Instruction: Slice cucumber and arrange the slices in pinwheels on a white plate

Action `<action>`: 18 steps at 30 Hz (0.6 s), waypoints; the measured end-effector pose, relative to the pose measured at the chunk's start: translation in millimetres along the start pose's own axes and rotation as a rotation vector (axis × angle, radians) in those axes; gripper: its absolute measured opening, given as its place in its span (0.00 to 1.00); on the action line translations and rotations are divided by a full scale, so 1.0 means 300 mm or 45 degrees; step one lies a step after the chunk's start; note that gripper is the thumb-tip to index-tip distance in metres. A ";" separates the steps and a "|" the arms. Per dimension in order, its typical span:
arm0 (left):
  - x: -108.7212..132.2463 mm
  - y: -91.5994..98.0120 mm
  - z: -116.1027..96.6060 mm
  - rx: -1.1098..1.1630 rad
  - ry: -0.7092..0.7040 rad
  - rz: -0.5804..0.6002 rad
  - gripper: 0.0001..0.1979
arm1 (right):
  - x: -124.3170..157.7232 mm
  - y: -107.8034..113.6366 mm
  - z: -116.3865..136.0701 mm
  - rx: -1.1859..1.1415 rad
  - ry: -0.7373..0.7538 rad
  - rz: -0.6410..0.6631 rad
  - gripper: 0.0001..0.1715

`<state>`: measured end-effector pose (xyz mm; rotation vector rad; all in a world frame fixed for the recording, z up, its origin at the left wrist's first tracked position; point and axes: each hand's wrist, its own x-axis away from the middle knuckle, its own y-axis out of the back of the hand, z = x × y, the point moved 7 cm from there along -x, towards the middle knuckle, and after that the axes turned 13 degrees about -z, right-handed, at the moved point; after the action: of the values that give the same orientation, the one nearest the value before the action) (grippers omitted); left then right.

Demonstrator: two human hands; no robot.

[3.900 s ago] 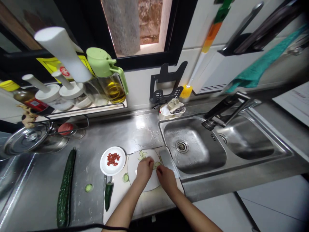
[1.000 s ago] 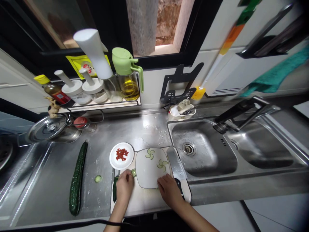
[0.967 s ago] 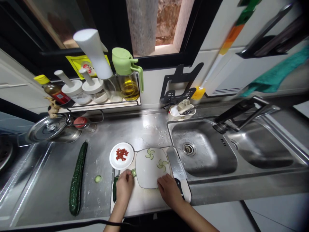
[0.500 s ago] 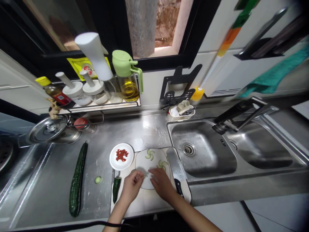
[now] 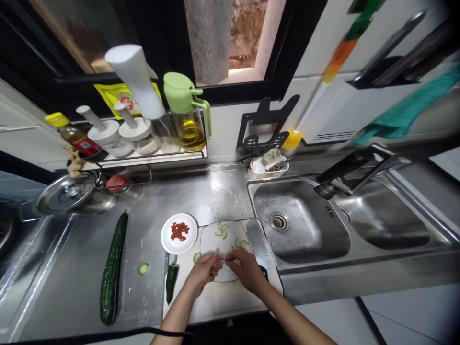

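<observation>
A square white plate [image 5: 215, 242] lies on a pale cutting board [image 5: 215, 299] at the counter's front edge. A pinwheel of cucumber slices [image 5: 222, 229] lies on the plate's far part, and a second one [image 5: 241, 243] near its right side. Both hands meet over the plate's near half. My left hand [image 5: 203, 270] and my right hand [image 5: 244, 268] are pinched together, fingertips almost touching, on a thin pale piece too small to name. A cleaver [image 5: 259, 247] lies along the board's right edge, its handle under my right wrist.
A small round dish of red bits [image 5: 178, 233] sits left of the plate. A cucumber stub [image 5: 171, 282], a loose slice [image 5: 143, 269] and a whole cucumber [image 5: 112, 268] lie further left. The sink [image 5: 298, 225] and faucet [image 5: 345, 170] are at right. Bottles fill the rack [image 5: 143, 139] behind.
Earlier both hands worked over the plate's right pinwheel. A second ago they rested apart at the plate's near corners. They have since come together over the plate's near half, pinched.
</observation>
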<state>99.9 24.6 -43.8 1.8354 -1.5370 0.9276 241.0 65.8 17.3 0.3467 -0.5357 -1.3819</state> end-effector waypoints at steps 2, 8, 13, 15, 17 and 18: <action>0.000 -0.014 0.018 0.076 0.136 0.046 0.30 | 0.008 0.001 0.006 0.000 0.007 0.027 0.07; -0.016 -0.016 -0.010 0.130 0.075 0.041 0.26 | 0.024 0.001 -0.004 -0.028 -0.012 0.052 0.07; -0.054 0.006 -0.036 -0.045 -0.179 -0.086 0.19 | 0.036 0.002 -0.042 0.036 -0.126 -0.010 0.07; -0.060 0.006 -0.047 -0.127 -0.307 -0.129 0.14 | 0.046 -0.009 -0.049 0.086 -0.115 0.016 0.07; -0.058 0.002 -0.053 -0.249 -0.400 -0.171 0.10 | 0.056 -0.025 -0.060 0.159 -0.105 0.053 0.08; -0.054 -0.001 -0.057 -0.325 -0.445 -0.193 0.09 | 0.061 -0.032 -0.067 0.203 -0.103 0.069 0.08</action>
<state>95.8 47.8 -46.5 1.9615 -1.6030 0.3324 245.7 44.8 -1.8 0.4037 -0.7195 -1.3080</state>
